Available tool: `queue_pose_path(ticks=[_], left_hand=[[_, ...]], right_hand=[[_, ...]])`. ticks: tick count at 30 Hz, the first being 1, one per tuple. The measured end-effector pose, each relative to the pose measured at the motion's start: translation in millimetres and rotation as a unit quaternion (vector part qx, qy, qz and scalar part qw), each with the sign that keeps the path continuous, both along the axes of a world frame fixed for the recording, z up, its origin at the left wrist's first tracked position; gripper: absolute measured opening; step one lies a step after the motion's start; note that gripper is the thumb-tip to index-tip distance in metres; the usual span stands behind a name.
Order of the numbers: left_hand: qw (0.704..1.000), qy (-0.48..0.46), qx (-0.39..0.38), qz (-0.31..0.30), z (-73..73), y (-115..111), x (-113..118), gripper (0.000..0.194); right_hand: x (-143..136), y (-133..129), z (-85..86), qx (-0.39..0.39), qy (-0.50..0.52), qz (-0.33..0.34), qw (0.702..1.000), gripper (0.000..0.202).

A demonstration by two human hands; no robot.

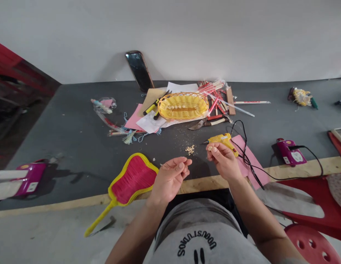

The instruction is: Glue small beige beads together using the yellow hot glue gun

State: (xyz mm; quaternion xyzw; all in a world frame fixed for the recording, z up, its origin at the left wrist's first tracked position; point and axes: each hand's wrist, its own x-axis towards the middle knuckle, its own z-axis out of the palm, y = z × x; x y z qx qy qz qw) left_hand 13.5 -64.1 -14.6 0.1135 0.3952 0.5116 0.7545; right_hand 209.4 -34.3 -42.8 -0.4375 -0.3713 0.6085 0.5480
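Between the thumb and fingertips of my right hand (222, 159) is a small pale piece (210, 147). My left hand (172, 176) is closed, its thumb laid against the curled fingers; I cannot make out anything in it. Just beyond both hands, a little heap of small tan bits (190, 149) lies on the dark tabletop. A yellow glue gun (222, 139) lies behind my right hand, its nozzle to the left. Near my left hand rests a fan-shaped paddle (134, 178), wound with red thread and edged in yellow. Farther back, a yellow oval basket (202, 104) holds several small whitish pieces.
Pruning shears (207, 124) and red-wrapped sticks (217, 97) lie by the basket. A phone (139, 71) leans on the wall. Black cord runs from the glue gun to a purple box (291, 153) at right; another purple box (33, 178) stands left. Pink paper (253, 161) overhangs the front edge.
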Motion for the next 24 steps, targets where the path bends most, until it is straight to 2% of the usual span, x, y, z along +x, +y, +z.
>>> queue_pose_path(ticks=[9,14,16,17,18,19,20,22,24], left_hand=[[0.997,0.039,0.017,0.058,-1.3,0,4,0.025],[0.999,0.031,-0.002,0.034,-2.3,0,2,0.033],[0.998,0.058,0.022,0.017,-2.2,-2,-1,0.042],[0.993,0.104,0.058,0.008,-2.1,-4,-3,0.043],[0.979,0.173,0.109,-0.003,-2.2,-5,-5,0.040],[0.949,0.264,0.174,-0.015,-2.4,-7,-7,0.034],[0.900,0.362,0.243,-0.028,-3.0,-8,-9,0.030],[0.774,0.528,0.348,-0.042,-5.7,-9,-12,0.033],[0.667,0.627,0.399,-0.047,-10.0,-9,-14,0.040]], right_hand=[[-3,-3,0.1,0.016,-0.027,0.016,0.999,0.026],[-3,-3,-0.7,0.013,-0.032,0.019,0.999,0.027],[-3,-3,-0.8,0.008,-0.024,0.018,1.000,0.028],[-3,-3,-0.4,0.004,-0.021,0.017,1.000,0.028],[-3,-3,0.2,-0.001,-0.017,0.016,1.000,0.028],[-3,-3,1.1,-0.006,-0.013,0.016,1.000,0.028],[-3,-3,2.3,-0.013,-0.008,0.017,1.000,0.029],[-4,-4,4.9,-0.026,0.002,0.021,0.999,0.029],[-5,-4,7.1,-0.031,0.003,0.028,0.999,0.031]])
